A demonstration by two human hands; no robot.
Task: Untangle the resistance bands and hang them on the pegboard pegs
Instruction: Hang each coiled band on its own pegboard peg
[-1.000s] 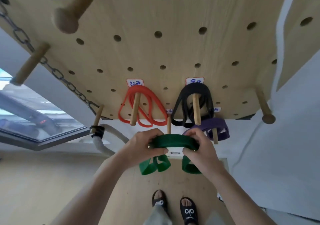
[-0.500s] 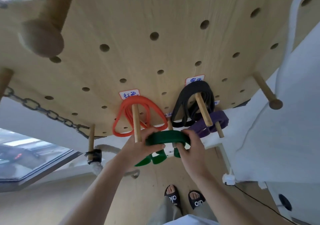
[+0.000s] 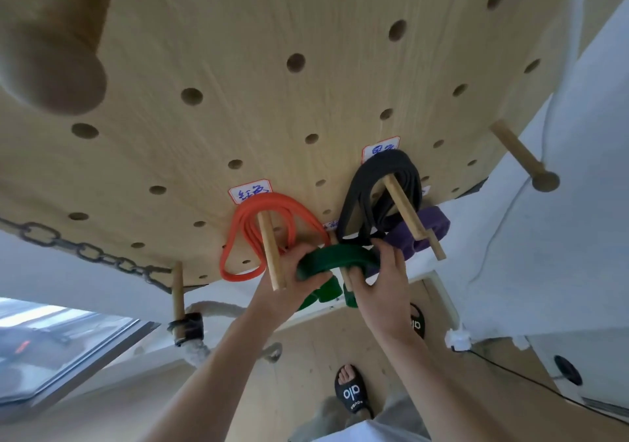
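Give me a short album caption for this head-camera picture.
Both hands, left and right, loop a green band onto a pegboard peg beside red, black and purple bands.

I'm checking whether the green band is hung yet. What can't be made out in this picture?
- Peg under the green band: head view, hidden by the band and both hands, left hand, right hand.
- Whether the band is seated on a peg: cannot tell.
- Label writing: too small and blurred.
- Big peg at top left: blurred, cut by the edge.
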